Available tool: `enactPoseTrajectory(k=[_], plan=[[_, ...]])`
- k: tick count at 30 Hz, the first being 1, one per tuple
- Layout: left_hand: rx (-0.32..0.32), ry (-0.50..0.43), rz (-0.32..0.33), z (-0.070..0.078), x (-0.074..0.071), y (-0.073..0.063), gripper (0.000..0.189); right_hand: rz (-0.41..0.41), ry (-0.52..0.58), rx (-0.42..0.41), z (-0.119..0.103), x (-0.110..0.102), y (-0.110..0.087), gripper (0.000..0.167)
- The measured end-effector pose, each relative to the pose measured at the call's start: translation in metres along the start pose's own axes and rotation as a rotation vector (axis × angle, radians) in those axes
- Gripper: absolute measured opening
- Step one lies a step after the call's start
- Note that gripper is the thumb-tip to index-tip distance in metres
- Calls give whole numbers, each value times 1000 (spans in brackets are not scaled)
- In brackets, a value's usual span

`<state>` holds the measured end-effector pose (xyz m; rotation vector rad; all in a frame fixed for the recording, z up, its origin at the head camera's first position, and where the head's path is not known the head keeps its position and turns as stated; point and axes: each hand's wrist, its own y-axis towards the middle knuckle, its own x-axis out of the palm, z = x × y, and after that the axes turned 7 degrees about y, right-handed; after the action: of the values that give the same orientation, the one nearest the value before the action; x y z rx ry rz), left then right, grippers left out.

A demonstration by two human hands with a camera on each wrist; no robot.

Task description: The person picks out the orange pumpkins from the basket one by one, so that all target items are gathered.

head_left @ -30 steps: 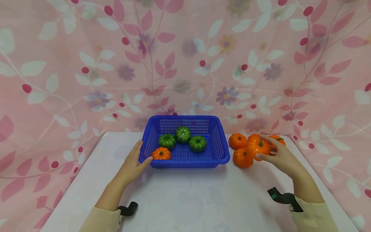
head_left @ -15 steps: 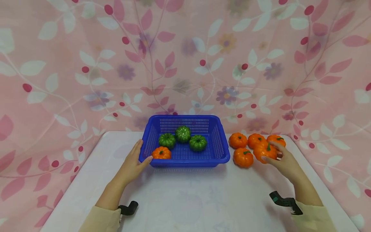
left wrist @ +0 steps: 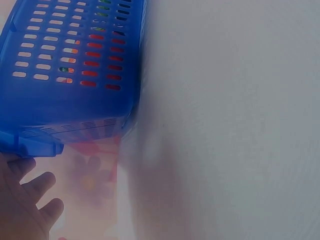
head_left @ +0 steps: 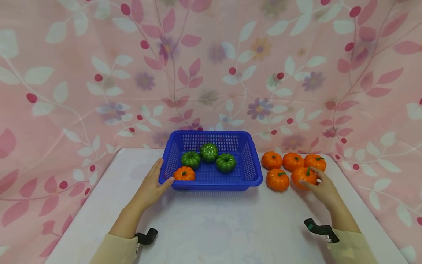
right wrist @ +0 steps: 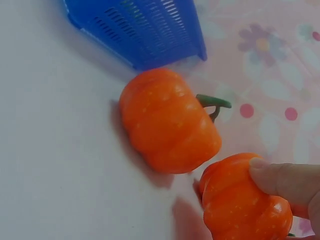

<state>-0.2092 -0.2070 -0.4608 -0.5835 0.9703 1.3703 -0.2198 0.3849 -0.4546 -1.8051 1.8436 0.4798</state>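
My right hand pinches a small orange pumpkin with a green stem, thumb on its near side, low at the right of the table. Just left of it sits another orange pumpkin, large in the right wrist view. At the left front corner of a blue plastic basket is my left hand, thumb by the front rim and fingers straight along the left side. Inside the basket lie three green pumpkins and one orange pumpkin, which is partly hidden by the front wall.
Behind the held pumpkin, three more orange pumpkins form a row along the back edge. A white-covered table bears everything. Right behind it hangs a pink floral cloth.
My right hand has brought the pumpkin down and toward me, from over the back row to the front row's right end. The left hand and basket have stayed in place.
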Motion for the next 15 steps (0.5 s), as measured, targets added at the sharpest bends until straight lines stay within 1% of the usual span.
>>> enactPoseTrajectory(k=[8, 15], plan=[[6, -1, 4, 1, -1, 0, 90, -17, 22, 65, 7, 5, 8, 97], [8, 0, 8, 1, -1, 0, 89, -28, 20, 83, 8, 8, 11, 98]])
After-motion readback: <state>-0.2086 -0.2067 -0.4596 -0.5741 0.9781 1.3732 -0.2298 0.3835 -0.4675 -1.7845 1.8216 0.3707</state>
